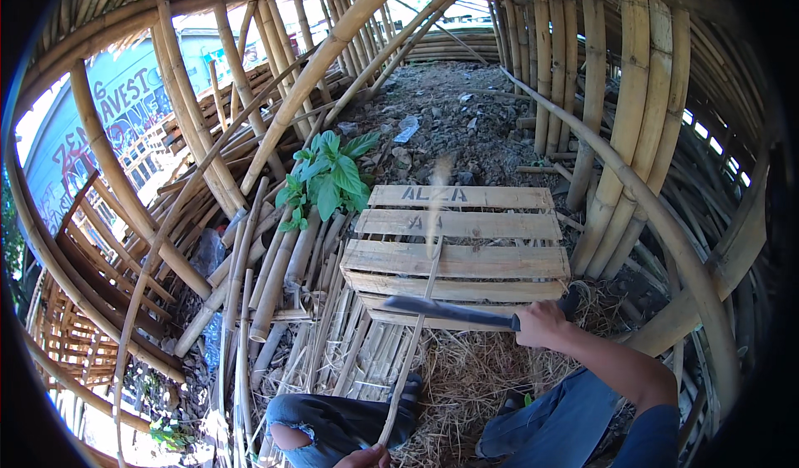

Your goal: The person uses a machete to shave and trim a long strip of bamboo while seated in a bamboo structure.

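My right hand (pixel 541 325) is closed round the handle of a machete (pixel 454 312), its dark blade pointing left. Low in the view, my left hand (pixel 364 458) grips the near end of a long thin bamboo strip (pixel 405 365). The strip runs away from me, and its far end is smeared by motion. Blade and strip cross in the picture; whether they touch, I cannot tell. Behind them stands a slatted wooden crate (pixel 455 260). Between my knees, straw-like shavings (pixel 474 376) cover the ground.
Left of the crate grows a leafy green plant (pixel 327 174), beside several cut bamboo poles (pixel 291 272). Split bamboo strips (pixel 345 347) lie near my left knee. Upright bamboo posts (pixel 637 127) and a slanting pole (pixel 620 164) stand at right. Rubble (pixel 433 127) lies beyond the crate.
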Available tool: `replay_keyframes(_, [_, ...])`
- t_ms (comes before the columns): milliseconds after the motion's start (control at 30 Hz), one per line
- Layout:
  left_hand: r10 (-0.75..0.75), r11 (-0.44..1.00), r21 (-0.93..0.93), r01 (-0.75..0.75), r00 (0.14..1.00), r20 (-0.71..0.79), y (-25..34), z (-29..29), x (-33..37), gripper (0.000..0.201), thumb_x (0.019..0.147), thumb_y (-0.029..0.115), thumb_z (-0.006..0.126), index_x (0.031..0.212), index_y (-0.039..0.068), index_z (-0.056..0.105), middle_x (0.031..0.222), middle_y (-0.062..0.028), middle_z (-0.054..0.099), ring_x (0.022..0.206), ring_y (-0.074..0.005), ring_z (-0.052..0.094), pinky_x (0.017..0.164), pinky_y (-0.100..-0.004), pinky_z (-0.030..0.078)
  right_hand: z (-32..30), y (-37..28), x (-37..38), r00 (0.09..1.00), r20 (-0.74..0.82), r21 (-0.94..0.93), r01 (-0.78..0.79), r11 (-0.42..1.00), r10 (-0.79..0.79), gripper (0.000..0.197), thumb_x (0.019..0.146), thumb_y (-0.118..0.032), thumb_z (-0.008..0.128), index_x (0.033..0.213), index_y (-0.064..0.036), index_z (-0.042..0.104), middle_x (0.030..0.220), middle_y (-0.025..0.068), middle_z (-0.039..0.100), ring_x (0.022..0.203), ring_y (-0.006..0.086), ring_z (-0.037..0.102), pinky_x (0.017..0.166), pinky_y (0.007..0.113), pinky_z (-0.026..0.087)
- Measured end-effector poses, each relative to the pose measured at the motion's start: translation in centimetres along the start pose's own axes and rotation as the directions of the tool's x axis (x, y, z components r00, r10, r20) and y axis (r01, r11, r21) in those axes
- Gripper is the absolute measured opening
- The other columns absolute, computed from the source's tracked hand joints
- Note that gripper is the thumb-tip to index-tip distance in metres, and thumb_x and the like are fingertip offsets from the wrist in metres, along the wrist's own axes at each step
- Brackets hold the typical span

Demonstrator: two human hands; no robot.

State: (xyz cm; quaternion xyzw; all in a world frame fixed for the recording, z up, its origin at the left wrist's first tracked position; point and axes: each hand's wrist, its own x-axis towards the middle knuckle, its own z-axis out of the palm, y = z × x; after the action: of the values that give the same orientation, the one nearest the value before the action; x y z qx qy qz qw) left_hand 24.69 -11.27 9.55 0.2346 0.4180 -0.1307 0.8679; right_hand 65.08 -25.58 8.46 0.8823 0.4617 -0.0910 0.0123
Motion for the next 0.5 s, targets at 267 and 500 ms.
replay_keyframes(267, [0.043, 0.997, 0.066, -0.039, 0.997, -0.059, 0.7, 1.9, -1.0, 0.037, 0.098, 0.041, 0.040, 0.073, 0.014, 0.047, 0.054, 0.0034, 0.033, 0.042, -0.0082, 0.029, 0.035, -0.0221, 0.020, -4.1, 1.3, 4.0, 0.922, -0.084, 0.085, -0.372, 0.924, 0.378, 0.027, 0.072, -0.021, 0.060, 0.088, -0.0010, 0.068, 0.089, 0.0208, 0.068, 0.087, 0.0341, 0.067, 0.077, 0.042, 0.054])
replay_keyframes(500, [-0.011, 1.000, -0.025, 0.009, 0.997, -0.073, -0.1, -0.2, 0.3, 0.038, 0.099, 0.042, 0.038, 0.075, 0.014, 0.047, 0.054, 0.0037, 0.033, 0.041, -0.0083, 0.029, 0.035, -0.0218, 0.021, -1.3, 0.8, 2.1, 0.882, 0.044, 0.391, -0.448, 0.804, 0.470, 0.028, 0.075, -0.019, 0.057, 0.089, 0.0027, 0.068, 0.093, 0.0278, 0.065, 0.094, 0.0369, 0.064, 0.083, 0.041, 0.051])
